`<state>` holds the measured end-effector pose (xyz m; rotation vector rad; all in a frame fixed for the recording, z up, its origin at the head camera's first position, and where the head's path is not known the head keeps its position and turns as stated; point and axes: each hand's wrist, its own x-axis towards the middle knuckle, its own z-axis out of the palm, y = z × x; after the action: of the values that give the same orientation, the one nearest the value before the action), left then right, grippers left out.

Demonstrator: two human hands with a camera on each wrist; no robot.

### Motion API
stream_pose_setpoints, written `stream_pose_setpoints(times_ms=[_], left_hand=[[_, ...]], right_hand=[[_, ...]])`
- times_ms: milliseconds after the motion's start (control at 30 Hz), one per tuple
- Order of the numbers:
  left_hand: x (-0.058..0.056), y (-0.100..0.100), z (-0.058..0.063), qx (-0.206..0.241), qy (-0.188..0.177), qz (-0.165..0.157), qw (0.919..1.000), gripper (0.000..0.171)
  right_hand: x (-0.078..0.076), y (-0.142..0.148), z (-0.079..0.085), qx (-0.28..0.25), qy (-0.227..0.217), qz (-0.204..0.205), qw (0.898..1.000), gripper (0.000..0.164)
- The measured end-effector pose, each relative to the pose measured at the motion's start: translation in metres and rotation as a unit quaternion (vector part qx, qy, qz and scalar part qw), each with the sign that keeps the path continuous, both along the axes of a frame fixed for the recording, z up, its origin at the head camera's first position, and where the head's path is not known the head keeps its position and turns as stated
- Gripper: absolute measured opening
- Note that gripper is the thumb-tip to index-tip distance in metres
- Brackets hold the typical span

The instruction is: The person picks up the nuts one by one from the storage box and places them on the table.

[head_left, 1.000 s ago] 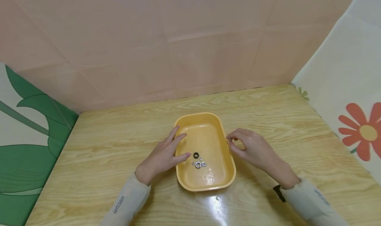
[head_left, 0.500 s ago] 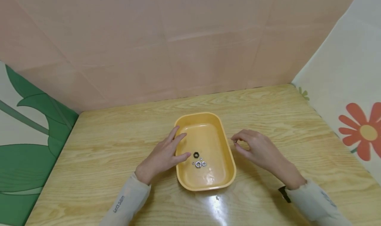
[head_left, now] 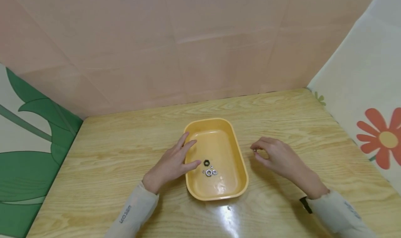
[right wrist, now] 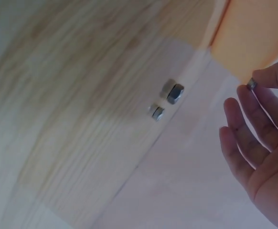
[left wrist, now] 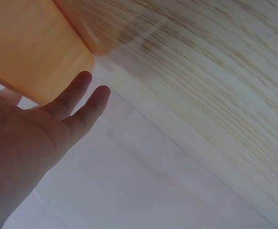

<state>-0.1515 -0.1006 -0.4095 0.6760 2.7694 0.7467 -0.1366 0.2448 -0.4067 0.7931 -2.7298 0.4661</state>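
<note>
Between its thumb and index finger, my right hand (head_left: 278, 158) pinches a small silver nut (right wrist: 252, 84), above the table and to the right of a yellow tray (head_left: 239, 161). Two more silver nuts, a larger nut (right wrist: 176, 93) and a smaller nut (right wrist: 158, 113), sit on the table in the right wrist view; the head view does not show them. My left hand (head_left: 169, 166) is at the tray's left rim, its fingers spread and partly over the inside. Inside lie a black nut (head_left: 206, 163), a large silver nut (head_left: 209, 173) and several smaller silver ones.
The tray stands on a wood-grain table (head_left: 125, 151). A pinkish backdrop (head_left: 188, 57) rises behind the table, and patterned panels close in both sides, with a red flower (head_left: 386, 139) on the right one.
My right hand has moved rightward, away from the tray's right rim, with the small nut still pinched. My left hand and the tray stay in place.
</note>
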Motion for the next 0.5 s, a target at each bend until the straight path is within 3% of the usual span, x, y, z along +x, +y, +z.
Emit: stream_pose_setpoints(times_ms=[500], left_hand=[[-0.001,-0.002,-0.001,0.000,-0.008,0.003,1.0000,0.075]], right_hand=[[-0.003,0.014,-0.002,0.029,-0.033,-0.007,0.999,0.015]])
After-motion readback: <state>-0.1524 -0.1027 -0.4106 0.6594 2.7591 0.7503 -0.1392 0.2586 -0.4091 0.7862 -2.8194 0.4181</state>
